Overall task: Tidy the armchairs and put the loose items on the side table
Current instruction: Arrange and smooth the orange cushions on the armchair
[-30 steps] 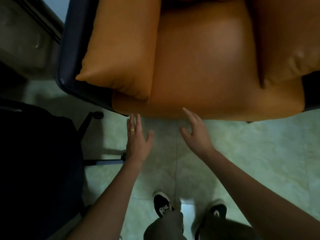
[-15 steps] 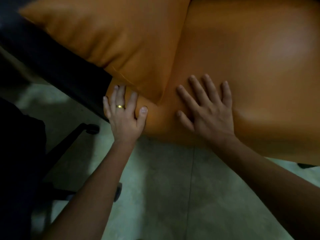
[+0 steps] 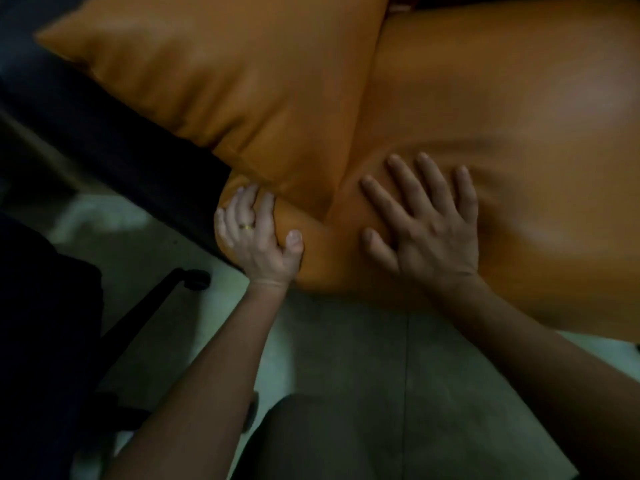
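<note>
An orange leather armchair fills the top of the view, with a wide seat cushion (image 3: pixel 519 140) and a loose orange arm cushion (image 3: pixel 225 74) lying over its dark frame (image 3: pixel 114 147). My left hand (image 3: pixel 258 237), a ring on one finger, grips the front left corner of the seat cushion, fingers curled over its edge just under the arm cushion. My right hand (image 3: pixel 426 223) lies flat on the seat with fingers spread and straight, pressing a dent into the leather.
A black office chair (image 3: pixel 41 323) with a castor leg (image 3: pixel 187 280) stands close at the left. Pale green floor tiles (image 3: pixel 363 358) lie below the armchair's front edge. My knee (image 3: pixel 311 441) shows at the bottom centre.
Both hands went from hovering before the armchair to resting on it. Since half a second ago the left fingers have curled round the cushion corner and the right hand presses deeper.
</note>
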Action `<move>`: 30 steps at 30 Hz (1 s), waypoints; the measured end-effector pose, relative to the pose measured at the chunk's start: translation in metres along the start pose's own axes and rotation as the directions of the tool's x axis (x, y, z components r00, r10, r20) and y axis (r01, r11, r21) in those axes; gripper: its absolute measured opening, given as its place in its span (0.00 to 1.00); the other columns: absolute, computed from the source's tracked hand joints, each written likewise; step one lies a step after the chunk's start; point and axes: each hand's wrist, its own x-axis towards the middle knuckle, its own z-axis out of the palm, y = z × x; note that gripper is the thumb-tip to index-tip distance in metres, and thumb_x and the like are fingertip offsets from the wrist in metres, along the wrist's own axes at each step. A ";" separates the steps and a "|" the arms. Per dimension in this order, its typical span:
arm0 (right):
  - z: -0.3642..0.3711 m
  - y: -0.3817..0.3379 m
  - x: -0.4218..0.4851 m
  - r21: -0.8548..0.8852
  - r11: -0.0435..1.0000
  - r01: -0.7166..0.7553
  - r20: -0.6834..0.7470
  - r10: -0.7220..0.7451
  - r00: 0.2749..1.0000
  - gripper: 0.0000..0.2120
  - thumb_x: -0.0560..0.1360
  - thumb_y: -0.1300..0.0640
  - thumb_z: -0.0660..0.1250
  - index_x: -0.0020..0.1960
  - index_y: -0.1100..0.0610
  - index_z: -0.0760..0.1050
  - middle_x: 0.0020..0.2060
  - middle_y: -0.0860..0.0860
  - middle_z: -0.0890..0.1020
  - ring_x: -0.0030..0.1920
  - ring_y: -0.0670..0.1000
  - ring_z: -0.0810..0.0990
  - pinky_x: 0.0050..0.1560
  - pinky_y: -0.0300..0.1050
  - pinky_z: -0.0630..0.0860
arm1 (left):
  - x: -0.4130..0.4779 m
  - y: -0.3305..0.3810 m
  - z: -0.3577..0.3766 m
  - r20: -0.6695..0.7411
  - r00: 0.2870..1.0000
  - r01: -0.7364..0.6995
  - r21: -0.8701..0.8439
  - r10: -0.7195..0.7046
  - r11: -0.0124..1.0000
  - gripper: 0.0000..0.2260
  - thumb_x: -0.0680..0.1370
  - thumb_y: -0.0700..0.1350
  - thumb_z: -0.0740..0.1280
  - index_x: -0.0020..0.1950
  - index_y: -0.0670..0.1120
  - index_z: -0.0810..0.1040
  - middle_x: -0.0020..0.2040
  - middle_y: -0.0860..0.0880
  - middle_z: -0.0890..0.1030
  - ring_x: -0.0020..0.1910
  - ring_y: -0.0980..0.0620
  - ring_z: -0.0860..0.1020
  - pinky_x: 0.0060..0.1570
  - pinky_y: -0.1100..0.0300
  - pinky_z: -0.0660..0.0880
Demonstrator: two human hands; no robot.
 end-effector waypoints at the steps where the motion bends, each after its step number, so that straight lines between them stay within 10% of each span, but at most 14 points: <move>1: -0.003 -0.003 -0.002 0.006 1.000 0.008 0.030 -0.008 1.000 0.31 0.79 0.33 0.52 0.78 0.44 0.63 0.77 0.54 0.66 0.78 0.60 0.60 0.77 0.65 0.50 | -0.002 -0.001 -0.006 0.051 0.999 0.004 0.019 -0.005 1.000 0.33 0.80 0.65 0.45 0.63 0.42 0.77 0.66 0.40 0.77 0.68 0.39 0.71 0.72 0.42 0.57; 8: -0.032 -0.006 -0.007 0.053 0.999 -0.008 0.160 0.000 0.987 0.31 0.81 0.33 0.46 0.79 0.44 0.58 0.80 0.52 0.61 0.80 0.58 0.54 0.77 0.65 0.47 | 0.000 0.013 -0.050 0.348 0.936 0.047 0.024 -0.052 0.999 0.29 0.82 0.59 0.50 0.76 0.43 0.66 0.77 0.43 0.65 0.77 0.42 0.59 0.76 0.39 0.50; 12: -0.048 0.021 -0.030 0.200 0.980 -0.005 0.171 -0.030 0.985 0.26 0.82 0.39 0.51 0.78 0.46 0.63 0.79 0.49 0.62 0.81 0.52 0.54 0.79 0.61 0.46 | -0.020 0.054 -0.083 0.382 0.885 0.328 -0.104 -0.267 0.939 0.21 0.83 0.52 0.60 0.74 0.45 0.70 0.76 0.47 0.67 0.77 0.45 0.60 0.75 0.45 0.58; 15: -0.058 0.067 -0.067 0.123 0.992 -0.040 0.137 0.023 0.990 0.26 0.80 0.42 0.55 0.77 0.46 0.66 0.78 0.50 0.65 0.79 0.53 0.58 0.78 0.61 0.51 | -0.037 0.093 -0.109 0.306 0.951 0.050 -0.289 0.043 0.956 0.11 0.81 0.45 0.63 0.55 0.42 0.83 0.55 0.47 0.83 0.58 0.45 0.77 0.59 0.48 0.75; 18: -0.069 0.112 -0.090 0.053 0.996 -0.071 0.171 0.061 0.983 0.27 0.81 0.39 0.53 0.78 0.45 0.63 0.78 0.51 0.64 0.80 0.56 0.58 0.77 0.63 0.52 | -0.025 0.138 -0.104 0.443 0.822 -0.204 -0.355 0.357 0.912 0.13 0.81 0.47 0.64 0.64 0.45 0.79 0.63 0.47 0.79 0.66 0.48 0.72 0.64 0.54 0.72; 23: -0.081 0.148 -0.103 -0.004 0.988 -0.156 0.178 0.154 0.972 0.29 0.81 0.36 0.50 0.79 0.46 0.60 0.79 0.52 0.61 0.80 0.56 0.55 0.79 0.62 0.48 | 0.009 0.198 -0.064 0.608 0.743 -0.198 -0.200 0.280 0.960 0.25 0.83 0.56 0.55 0.80 0.53 0.59 0.80 0.50 0.58 0.80 0.50 0.49 0.76 0.47 0.51; 30: -0.065 0.153 -0.098 -0.069 0.966 -0.250 0.020 0.252 0.968 0.29 0.81 0.36 0.49 0.80 0.46 0.60 0.79 0.53 0.63 0.79 0.59 0.58 0.77 0.66 0.51 | 0.006 0.211 -0.025 0.563 0.792 -0.254 -0.047 0.235 0.966 0.25 0.83 0.61 0.46 0.80 0.57 0.59 0.81 0.48 0.57 0.80 0.45 0.52 0.77 0.41 0.48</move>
